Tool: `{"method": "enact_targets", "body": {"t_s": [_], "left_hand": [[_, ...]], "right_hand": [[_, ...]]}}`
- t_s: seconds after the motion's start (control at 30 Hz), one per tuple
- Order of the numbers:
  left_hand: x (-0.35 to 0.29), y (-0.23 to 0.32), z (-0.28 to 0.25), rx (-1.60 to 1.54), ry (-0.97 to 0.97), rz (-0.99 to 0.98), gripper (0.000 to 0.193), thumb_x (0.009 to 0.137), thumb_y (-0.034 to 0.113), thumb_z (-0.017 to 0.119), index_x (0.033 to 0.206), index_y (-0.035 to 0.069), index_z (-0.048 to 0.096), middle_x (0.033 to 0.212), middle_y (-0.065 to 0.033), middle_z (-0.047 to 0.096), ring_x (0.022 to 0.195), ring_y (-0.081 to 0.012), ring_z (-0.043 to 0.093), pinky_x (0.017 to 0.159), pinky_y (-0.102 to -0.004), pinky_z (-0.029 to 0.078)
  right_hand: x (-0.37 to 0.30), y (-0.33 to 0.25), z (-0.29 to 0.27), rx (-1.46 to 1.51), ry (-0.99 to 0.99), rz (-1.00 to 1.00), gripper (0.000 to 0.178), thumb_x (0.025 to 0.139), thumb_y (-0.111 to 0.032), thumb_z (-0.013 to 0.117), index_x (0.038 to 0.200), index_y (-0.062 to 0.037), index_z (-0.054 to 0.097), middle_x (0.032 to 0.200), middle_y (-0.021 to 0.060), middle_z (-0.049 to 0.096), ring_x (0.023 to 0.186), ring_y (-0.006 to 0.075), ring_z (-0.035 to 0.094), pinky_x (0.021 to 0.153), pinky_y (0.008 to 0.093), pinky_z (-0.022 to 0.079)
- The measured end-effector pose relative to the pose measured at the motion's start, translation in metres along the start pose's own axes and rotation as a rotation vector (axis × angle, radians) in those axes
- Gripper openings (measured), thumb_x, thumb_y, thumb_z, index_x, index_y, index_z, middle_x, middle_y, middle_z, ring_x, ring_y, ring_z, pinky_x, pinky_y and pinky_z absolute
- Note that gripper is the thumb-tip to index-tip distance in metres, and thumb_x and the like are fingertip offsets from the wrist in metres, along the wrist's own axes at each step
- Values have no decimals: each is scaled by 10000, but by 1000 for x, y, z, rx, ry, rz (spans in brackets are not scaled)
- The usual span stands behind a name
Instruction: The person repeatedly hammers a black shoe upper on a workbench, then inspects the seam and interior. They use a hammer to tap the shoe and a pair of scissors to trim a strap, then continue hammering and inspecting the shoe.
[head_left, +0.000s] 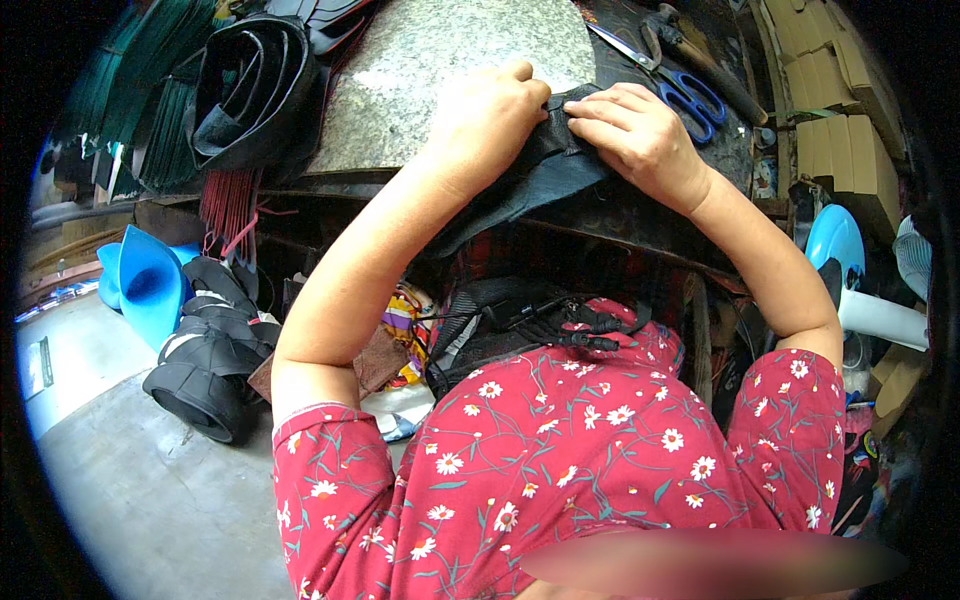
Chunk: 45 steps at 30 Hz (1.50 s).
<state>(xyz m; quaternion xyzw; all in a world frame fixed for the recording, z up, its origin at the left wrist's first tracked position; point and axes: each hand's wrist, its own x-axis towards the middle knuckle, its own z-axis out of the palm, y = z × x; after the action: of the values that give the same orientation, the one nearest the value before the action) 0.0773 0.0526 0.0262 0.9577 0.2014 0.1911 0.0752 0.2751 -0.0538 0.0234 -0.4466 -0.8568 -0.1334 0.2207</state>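
Both my hands are raised over the front edge of the workbench, working on a piece of black material (pixel 545 180) that drapes down over that edge. My left hand (pixel 492 115) is closed, its fingers pinching the upper edge of the black piece. Close beside it, my right hand (pixel 640 135) also pinches the piece, thumb and fingers bent around its top. A speckled stone slab (pixel 440 60) lies on the bench behind my left hand. Blue-handled scissors (pixel 690 105) rest just past my right hand, blades pointing away to the left.
A hammer (pixel 705 60) lies beyond the scissors. Rolled black strips (pixel 255 95) sit at the bench's left. Below them are black moulded pieces (pixel 205 360) and blue curved sheets (pixel 150 285). Cardboard boxes (pixel 850 160) and a blue fan-like round object (pixel 835 245) stand at right.
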Motion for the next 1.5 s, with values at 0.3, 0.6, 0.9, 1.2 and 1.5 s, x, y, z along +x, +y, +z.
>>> {"method": "enact_targets", "body": {"t_s": [0.3,0.6,0.9,1.2,1.5], "left_hand": [[-8,0,-5,88,-71,120,243,814,137,616,1033,76,702,954,-85,660,913,-288,648,794,-401,536],[-49,15,-15,-111,32,-1,339,805,189,712,1116,60,669,1097,-95,654,1015,-305,594,896,-398,500],[-51,17,-9,-95,121,-89,310,763,241,763,1019,90,676,978,-87,661,938,-307,610,823,-397,517],[-49,16,-12,-58,156,-96,278,718,266,783,921,97,694,896,-56,684,927,-294,613,808,-390,519],[-51,9,-28,-297,186,-234,268,768,270,772,948,84,706,934,-82,679,929,-314,599,818,-391,504]], "right_hand": [[1,8,0,256,-95,200,163,775,-61,647,935,-48,673,1064,91,699,980,240,662,891,344,515],[-83,123,-43,-421,-262,771,454,957,-444,547,1254,-109,625,1277,141,603,1136,364,573,990,442,447],[-63,94,-67,505,263,1189,378,994,-411,559,1270,-163,627,771,-1,620,650,90,574,563,242,461],[-20,-1,-54,180,-92,614,405,943,-408,607,1337,-314,586,1180,86,680,971,330,679,787,362,549],[-38,-7,-35,162,-50,473,435,945,-335,622,1363,-236,555,1156,100,690,910,306,704,737,377,557]]}}
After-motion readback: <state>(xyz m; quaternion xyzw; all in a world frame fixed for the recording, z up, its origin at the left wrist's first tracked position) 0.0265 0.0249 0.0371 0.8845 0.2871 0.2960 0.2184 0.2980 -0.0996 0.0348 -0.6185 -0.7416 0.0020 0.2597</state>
